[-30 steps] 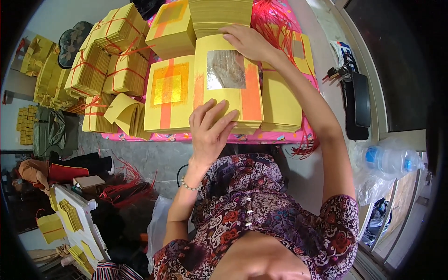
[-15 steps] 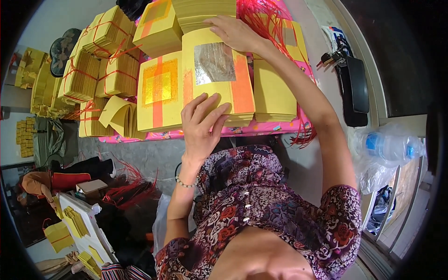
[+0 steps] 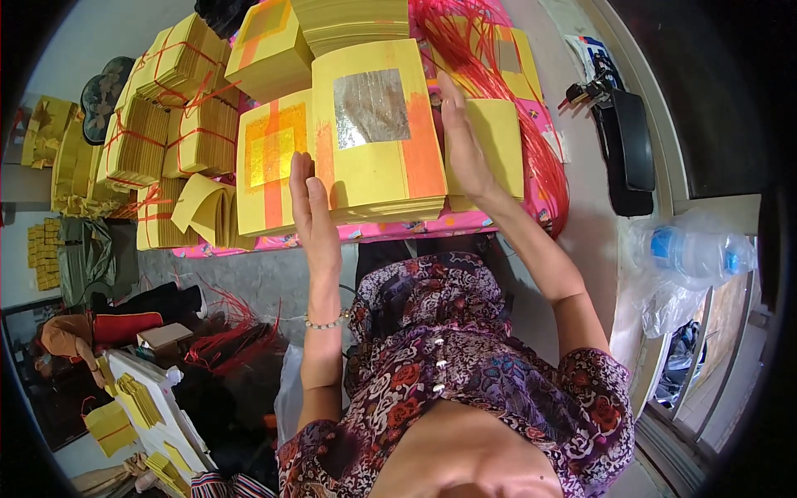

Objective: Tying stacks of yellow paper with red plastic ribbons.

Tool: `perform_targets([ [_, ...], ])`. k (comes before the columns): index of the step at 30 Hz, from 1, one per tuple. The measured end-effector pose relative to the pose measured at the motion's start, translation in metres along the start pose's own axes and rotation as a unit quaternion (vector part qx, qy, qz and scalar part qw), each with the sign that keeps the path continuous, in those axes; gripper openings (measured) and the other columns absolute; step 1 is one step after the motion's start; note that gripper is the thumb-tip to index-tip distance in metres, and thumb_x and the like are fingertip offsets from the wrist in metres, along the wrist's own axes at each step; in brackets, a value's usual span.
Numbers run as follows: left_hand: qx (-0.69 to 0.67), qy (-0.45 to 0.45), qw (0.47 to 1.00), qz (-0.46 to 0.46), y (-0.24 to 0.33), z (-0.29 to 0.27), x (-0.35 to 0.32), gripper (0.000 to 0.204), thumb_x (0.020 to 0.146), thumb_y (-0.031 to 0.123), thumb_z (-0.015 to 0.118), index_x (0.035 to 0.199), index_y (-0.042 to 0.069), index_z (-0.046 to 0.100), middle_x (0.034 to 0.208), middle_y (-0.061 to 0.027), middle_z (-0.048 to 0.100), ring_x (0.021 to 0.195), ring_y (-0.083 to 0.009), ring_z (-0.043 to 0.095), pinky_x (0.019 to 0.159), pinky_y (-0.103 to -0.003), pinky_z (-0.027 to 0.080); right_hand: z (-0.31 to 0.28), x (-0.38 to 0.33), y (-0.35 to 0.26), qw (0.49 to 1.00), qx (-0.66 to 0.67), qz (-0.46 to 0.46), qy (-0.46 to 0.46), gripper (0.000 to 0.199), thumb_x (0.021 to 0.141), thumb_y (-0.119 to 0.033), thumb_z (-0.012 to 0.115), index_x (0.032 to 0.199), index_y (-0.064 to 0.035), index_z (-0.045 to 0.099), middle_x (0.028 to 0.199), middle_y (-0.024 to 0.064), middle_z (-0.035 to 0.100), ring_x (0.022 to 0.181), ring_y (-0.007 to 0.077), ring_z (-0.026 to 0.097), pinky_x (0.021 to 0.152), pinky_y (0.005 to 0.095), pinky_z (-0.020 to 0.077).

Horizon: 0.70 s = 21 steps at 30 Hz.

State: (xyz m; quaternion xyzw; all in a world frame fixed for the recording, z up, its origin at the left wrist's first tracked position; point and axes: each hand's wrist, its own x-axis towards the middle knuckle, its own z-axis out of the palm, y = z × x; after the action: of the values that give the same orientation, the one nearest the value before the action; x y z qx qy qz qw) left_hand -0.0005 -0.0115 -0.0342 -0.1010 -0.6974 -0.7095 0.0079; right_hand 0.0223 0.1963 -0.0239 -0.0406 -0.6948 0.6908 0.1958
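In front of me on the table stands a stack of yellow paper sheets [image 3: 369, 178], its top sheet bearing a silver foil square [image 3: 372, 109] and orange bands. My left hand [image 3: 315, 212] stands upright at the stack's near left corner, fingers stretched and together. Along the right edge my right hand [image 3: 466, 145] lies flat on its side, fingers straight. The stack sits between the two palms, and neither hand grips it. To the left is another yellow stack with a gold foil square [image 3: 278, 155]. A plain yellow stack [image 3: 496, 145] is partly hidden behind my right hand.
Bundles of yellow paper tied with red strings [image 3: 133, 145] are piled at the left. Loose red plastic strings [image 3: 535, 149] hang over the right of the pink tablecloth [image 3: 374, 231]. More paper stacks [image 3: 353, 29] stand behind. Other people work at a white table [image 3: 158, 407] lower left.
My right hand has come back from the stack's far edge to its right side. My left hand has slid from the front top to the left corner. Red strings have shifted right.
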Motion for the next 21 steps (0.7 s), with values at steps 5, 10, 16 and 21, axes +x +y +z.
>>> perform_targets([
  [5, 0.054, -0.009, 0.998, 0.035, -0.002, 0.000, 0.002, 0.051, 0.102, 0.028, 0.037, 0.144, 0.001, 0.029, 0.147, -0.0174, 0.034, 0.137, -0.0238, 0.031, 0.112, -0.035, 0.024, 0.011, -0.004, 0.014, 0.999, 0.011, -0.045, 0.004, 0.073, 0.101, -0.050, 0.025, 0.147, 0.0047, 0.008, 0.154, 0.0194, 0.008, 0.144, 0.0287, 0.005, 0.116, 0.0382, 0.0078],
  [10, 0.136, 0.000, 0.986, 0.099, 0.000, 0.000, 0.000, 0.049, 0.099, 0.025, 0.045, 0.141, 0.002, 0.035, 0.143, -0.0184, 0.037, 0.134, -0.0273, 0.035, 0.110, -0.038, 0.027, 0.012, -0.005, 0.012, 0.999, -0.014, -0.050, 0.000, 0.073, 0.101, -0.049, 0.025, 0.146, 0.0053, 0.009, 0.153, 0.0197, 0.012, 0.143, 0.0293, 0.008, 0.116, 0.0388, 0.0094],
  [16, 0.235, 0.004, 0.957, 0.172, 0.006, -0.002, 0.000, 0.047, 0.095, 0.021, 0.053, 0.137, 0.002, 0.043, 0.139, -0.0196, 0.041, 0.129, -0.0315, 0.040, 0.107, -0.041, 0.031, -0.002, -0.003, 0.005, 0.993, -0.075, -0.088, 0.019, 0.057, 0.101, -0.039, 0.035, 0.141, 0.0014, 0.029, 0.145, 0.0198, 0.028, 0.139, 0.0301, 0.021, 0.112, 0.0383, 0.0197],
  [21, 0.324, -0.043, 0.891, 0.316, 0.031, 0.002, -0.003, 0.032, 0.072, 0.012, 0.076, 0.103, 0.011, 0.069, 0.117, -0.0099, 0.058, 0.112, -0.0306, 0.050, 0.094, -0.040, 0.043, -0.028, -0.018, -0.032, 0.960, -0.219, -0.169, -0.033, 0.022, 0.090, -0.017, 0.059, 0.107, -0.0039, 0.062, 0.109, 0.0114, 0.059, 0.110, 0.0274, 0.055, 0.097, 0.0370, 0.0407],
])
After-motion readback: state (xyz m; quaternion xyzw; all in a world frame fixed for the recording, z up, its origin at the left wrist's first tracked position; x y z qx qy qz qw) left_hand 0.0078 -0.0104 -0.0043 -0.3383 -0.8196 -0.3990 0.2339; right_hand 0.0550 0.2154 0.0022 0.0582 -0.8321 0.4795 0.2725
